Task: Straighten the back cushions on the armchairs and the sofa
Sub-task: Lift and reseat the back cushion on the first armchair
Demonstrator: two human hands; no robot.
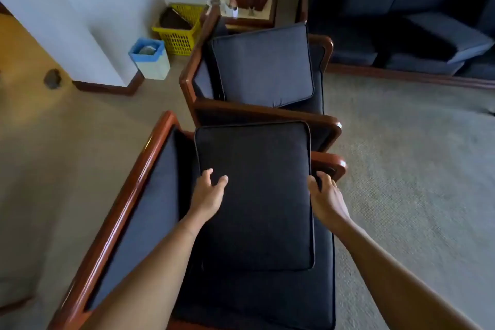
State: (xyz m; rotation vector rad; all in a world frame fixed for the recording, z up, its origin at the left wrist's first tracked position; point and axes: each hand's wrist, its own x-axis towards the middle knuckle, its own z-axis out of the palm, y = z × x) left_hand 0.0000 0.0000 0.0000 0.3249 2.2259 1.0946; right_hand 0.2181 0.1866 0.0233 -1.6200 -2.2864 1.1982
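A dark blue back cushion point(254, 195) lies fallen forward over the seat of the near wooden armchair point(144, 169). My left hand point(209, 193) rests on its left edge with fingers spread on the fabric. My right hand point(325, 195) grips its right edge, fingers curled around the side. A second armchair point(187, 72) stands just beyond, and its back cushion point(262, 67) also lies tilted forward on the seat. The dark blue sofa point(401, 21) stands at the far right with one cushion point(452, 35) lying askew on its seat.
A yellow basket point(179, 32) and a small blue-lined bin point(151, 61) stand by the white wall at the back left. A wooden side table point(251, 17) with a lamp sits between the far armchair and sofa. Beige carpet point(401, 155) stretches to the right.
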